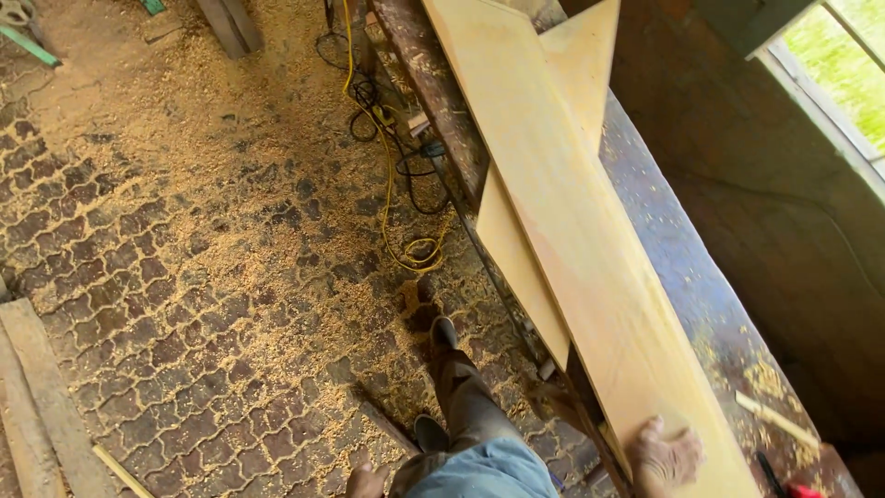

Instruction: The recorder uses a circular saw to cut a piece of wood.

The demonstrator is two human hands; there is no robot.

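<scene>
A long pale wooden board [562, 212] lies along a dark workbench [682, 267], on top of a second, similar board [516, 267]. My right hand [664, 454] rests flat on the near end of the top board, fingers spread. My left hand [367, 481] hangs low by my side at the bottom edge of the view, holding nothing that I can see. My legs and dark shoes [442, 332] stand on the paved floor beside the bench.
Sawdust covers the interlocking brick floor [184, 258]. Yellow and black cables [406, 184] coil on the floor beside the bench. Planks [37, 406] lie at the left. A thin stick [779, 420] and a red-handled tool [784, 480] lie on the bench. A window [839, 74] is at the right.
</scene>
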